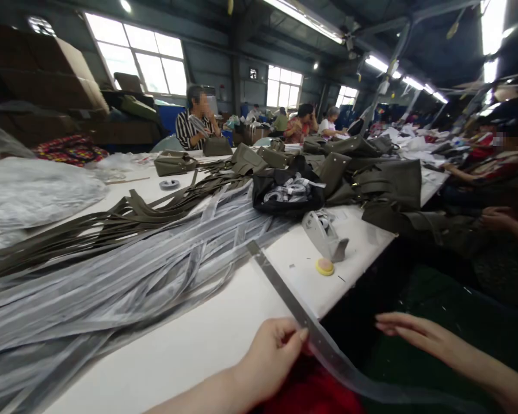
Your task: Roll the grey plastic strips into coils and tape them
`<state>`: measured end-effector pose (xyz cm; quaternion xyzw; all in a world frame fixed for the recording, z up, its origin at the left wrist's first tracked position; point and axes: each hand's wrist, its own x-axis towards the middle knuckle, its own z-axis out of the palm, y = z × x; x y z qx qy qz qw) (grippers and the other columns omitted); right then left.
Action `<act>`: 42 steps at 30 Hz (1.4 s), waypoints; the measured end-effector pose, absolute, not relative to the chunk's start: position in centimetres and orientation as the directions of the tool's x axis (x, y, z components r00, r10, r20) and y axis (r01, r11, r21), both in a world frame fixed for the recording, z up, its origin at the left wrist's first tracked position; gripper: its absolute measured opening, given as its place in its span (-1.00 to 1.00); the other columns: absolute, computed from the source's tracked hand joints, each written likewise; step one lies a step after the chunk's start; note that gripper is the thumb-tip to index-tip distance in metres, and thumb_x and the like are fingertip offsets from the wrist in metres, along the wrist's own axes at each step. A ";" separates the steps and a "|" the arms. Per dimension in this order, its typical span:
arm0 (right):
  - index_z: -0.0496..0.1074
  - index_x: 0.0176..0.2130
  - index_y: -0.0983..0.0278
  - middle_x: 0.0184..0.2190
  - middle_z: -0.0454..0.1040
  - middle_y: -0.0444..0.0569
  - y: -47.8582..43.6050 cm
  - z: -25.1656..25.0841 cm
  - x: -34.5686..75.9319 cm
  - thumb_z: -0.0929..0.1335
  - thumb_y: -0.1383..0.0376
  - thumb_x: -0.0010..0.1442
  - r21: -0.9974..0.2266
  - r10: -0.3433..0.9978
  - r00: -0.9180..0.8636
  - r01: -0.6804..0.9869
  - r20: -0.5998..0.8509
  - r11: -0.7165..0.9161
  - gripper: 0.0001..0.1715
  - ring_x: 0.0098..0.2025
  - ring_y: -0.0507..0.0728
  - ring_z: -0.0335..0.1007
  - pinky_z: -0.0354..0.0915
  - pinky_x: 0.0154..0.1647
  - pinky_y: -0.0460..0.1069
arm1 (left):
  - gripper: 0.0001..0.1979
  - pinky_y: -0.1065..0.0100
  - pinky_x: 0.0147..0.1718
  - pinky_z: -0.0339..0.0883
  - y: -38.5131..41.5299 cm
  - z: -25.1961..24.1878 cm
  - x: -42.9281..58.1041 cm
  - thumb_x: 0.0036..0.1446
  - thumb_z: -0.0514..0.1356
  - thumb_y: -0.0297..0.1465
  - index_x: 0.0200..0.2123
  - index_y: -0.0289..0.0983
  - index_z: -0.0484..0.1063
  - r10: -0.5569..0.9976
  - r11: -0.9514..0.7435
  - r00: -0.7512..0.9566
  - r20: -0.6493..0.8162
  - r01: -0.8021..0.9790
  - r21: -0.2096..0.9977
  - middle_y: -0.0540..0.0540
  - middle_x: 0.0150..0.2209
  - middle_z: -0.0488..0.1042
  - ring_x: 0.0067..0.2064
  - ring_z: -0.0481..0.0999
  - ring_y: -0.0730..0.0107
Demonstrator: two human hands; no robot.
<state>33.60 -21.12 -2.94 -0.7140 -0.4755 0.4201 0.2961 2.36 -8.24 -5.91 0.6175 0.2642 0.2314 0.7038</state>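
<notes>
Strap [286,290] looks light, limp, likely slippery; we favour an edge pinch, as left fingers [297,343] grip it; right fingers [403,322] extend empty.

Arms cut short by the frame, things lost under others, a blurred distance.
The left hand [270,351] hides its curled fingertips behind the thumb, its forearm leaving at the bottom edge; the right hand [408,333] has its forearm cut by the right edge. The strap [282,286] blurs toward its lower end. Red cloth [317,394] runs out below. The wrapped strips [155,259] run past the left edge. Rolls [291,190] partly cover one another inside the black bag [260,194]. Far workers [280,122] are too small to show what they handle.
</notes>
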 end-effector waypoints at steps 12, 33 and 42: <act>0.35 -0.39 0.29 -0.58 0.38 -0.17 -18.2 -6.9 21.8 0.24 0.04 0.30 -0.949 0.982 0.123 0.267 -0.140 -0.169 -0.59 -0.61 -0.03 0.26 0.15 -0.60 -0.14 | -0.85 0.35 -0.34 0.29 -7.5 -6.0 5.8 0.01 0.15 -0.36 -0.45 -0.26 0.51 0.399 -0.146 0.877 -0.267 0.348 0.926 -0.06 -0.43 0.54 -0.38 0.45 0.31; 0.42 -0.33 0.28 -0.46 0.52 -0.06 -18.2 -7.5 19.8 0.06 0.09 0.41 -0.847 0.995 0.082 0.523 -0.061 -0.095 -0.45 -0.50 0.04 0.40 0.24 -0.41 -0.09 | -0.35 0.24 -0.19 0.33 -6.2 -5.6 7.5 0.05 0.05 0.14 -0.26 -0.38 0.47 0.546 0.421 0.786 -0.292 0.044 0.906 -0.22 -0.28 0.56 -0.25 0.51 0.22; 0.45 -0.49 0.28 -0.53 0.48 -0.10 -17.4 -7.8 20.6 0.22 0.21 0.29 -0.712 0.991 0.132 0.695 -0.017 -0.104 -0.59 -0.47 0.03 0.35 0.12 -0.47 -0.11 | -0.50 0.33 -0.57 0.26 -5.2 -5.7 4.9 0.06 0.11 0.06 -0.56 -0.26 0.42 0.234 -0.044 0.825 -0.515 0.538 0.842 0.02 -0.70 0.34 -0.64 0.35 0.36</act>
